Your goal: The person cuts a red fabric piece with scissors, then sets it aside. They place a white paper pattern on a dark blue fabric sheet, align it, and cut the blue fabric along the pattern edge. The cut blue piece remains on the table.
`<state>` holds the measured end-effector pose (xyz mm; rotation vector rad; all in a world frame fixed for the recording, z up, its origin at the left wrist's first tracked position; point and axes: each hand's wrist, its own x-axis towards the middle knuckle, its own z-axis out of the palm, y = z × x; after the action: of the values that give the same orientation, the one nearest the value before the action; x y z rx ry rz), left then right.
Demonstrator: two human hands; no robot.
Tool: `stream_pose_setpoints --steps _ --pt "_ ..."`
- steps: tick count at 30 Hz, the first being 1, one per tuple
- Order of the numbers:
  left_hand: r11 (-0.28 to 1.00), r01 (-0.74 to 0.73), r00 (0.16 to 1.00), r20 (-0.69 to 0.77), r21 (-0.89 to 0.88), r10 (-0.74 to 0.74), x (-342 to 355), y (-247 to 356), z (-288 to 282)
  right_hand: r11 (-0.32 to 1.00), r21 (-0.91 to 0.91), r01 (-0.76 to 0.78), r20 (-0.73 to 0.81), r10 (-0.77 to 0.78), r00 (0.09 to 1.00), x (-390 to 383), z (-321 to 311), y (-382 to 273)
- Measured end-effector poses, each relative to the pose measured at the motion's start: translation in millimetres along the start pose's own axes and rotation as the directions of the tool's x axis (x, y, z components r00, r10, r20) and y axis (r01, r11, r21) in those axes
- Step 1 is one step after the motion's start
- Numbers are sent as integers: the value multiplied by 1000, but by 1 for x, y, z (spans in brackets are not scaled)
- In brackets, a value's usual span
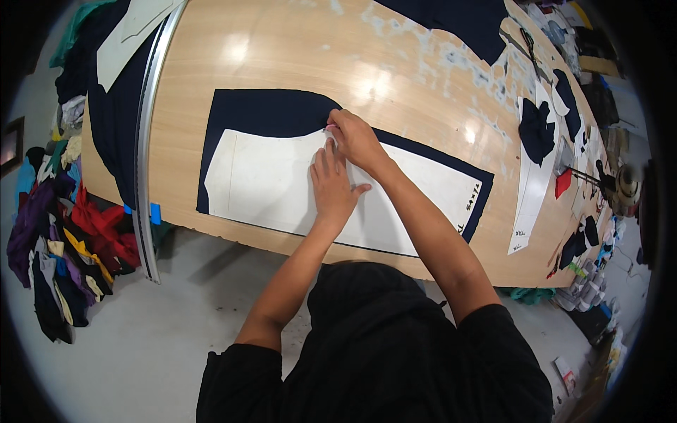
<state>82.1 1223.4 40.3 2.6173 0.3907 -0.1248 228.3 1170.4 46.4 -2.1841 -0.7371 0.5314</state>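
A large white paper pattern [268, 183] lies on dark navy cloth [261, 106] in the middle of the wooden table [233, 49]. My left hand [331, 190] presses on the pattern, fingers spread and thumb out to the right. Just above it, at the pattern's upper curved edge, my right hand [356, 141] pinches a small pink piece, mostly hidden by its fingertips.
A metal rail [146, 176] crosses the table's left side, beside dark cloth and pattern pieces [127, 35]. Fabric scraps [99, 240] pile at left. More navy cloth [451, 21] lies at the back. Scissors [529, 46], paper strips and a metal machine [620, 190] are at right.
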Motion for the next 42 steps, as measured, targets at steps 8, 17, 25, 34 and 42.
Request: stream_pose_setpoints --steps 8,17,25,34,42 --pt "998 41 998 42 40 -43 5 8 -3 999 17 -34 -22 34 999 3 1 1" --pt "994 63 996 52 86 -68 7 17 -7 994 -97 -54 37 58 998 -5 -20 10" --pt "998 40 999 28 55 -41 5 13 -1 980 -138 -142 51 151 987 -38 -60 39" --pt "998 53 997 61 44 -55 5 15 -5 973 -181 -147 66 161 985 -62 -88 57" --pt "980 -179 976 142 81 167 5 33 -7 925 181 -335 -58 350 935 -89 -99 73"
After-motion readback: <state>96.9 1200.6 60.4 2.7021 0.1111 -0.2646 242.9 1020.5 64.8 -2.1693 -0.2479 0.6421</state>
